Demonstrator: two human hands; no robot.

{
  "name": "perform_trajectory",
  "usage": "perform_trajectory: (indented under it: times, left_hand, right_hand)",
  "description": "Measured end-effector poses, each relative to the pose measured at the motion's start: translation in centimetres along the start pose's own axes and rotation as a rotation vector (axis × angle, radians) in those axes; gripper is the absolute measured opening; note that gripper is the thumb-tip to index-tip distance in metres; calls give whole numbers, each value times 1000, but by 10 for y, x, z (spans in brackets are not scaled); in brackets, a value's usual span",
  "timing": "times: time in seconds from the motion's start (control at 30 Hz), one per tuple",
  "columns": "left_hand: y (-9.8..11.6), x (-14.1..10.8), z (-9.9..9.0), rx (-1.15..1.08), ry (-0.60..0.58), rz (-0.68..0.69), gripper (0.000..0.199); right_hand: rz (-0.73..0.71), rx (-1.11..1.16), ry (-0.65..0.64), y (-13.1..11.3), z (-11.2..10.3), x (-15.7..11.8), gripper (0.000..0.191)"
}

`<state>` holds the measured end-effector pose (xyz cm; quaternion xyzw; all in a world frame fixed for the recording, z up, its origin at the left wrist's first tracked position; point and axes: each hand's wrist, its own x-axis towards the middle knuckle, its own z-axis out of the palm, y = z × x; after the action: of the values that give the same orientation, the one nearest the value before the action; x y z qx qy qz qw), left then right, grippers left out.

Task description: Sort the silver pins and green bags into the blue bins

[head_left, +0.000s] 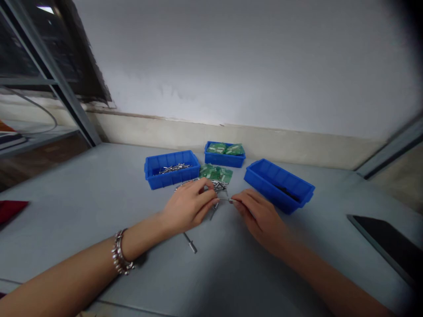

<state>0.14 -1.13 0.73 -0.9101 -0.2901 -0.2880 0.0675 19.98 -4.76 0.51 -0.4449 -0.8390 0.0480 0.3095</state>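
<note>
Fingertips of your left hand (187,204) and right hand (264,220), nearly closed, pinch 1 thin metal pin (224,200) above the table (231,264). Handling appears partway: 1 held, a loose metal pile (220,186) beyond, similar pieces (178,167) inside the left-side blue bin (173,178).

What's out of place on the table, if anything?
One rivet lies apart from the loose pile, on the near side of the left hand; possibly a stray. A green packet sits outside the rear bin, which holds similar ones.
</note>
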Motion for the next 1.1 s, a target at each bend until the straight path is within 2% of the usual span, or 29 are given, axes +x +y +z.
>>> perform_trajectory:
  times: [0.1,0.2,0.5,0.87,1.1]
  left_hand:
    - [0,0,0,-12,21,11,21]
    - [0,0,1,-11,27,16,20]
    - [0,0,1,-30,-32,-43,20]
    - [0,1,2,11,16,20,17]
    - [1,0,1,3,50,3,16]
  right_hand:
    - [31,-29,-125,-1,2,1,22]
    - [48,-46,-184,-1,3,0,21]
    - [33,-5,-92,2,0,1,21]
    - [40,2,-45,1,-1,0,21]
    - [29,-24,-153,1,4,1,22]
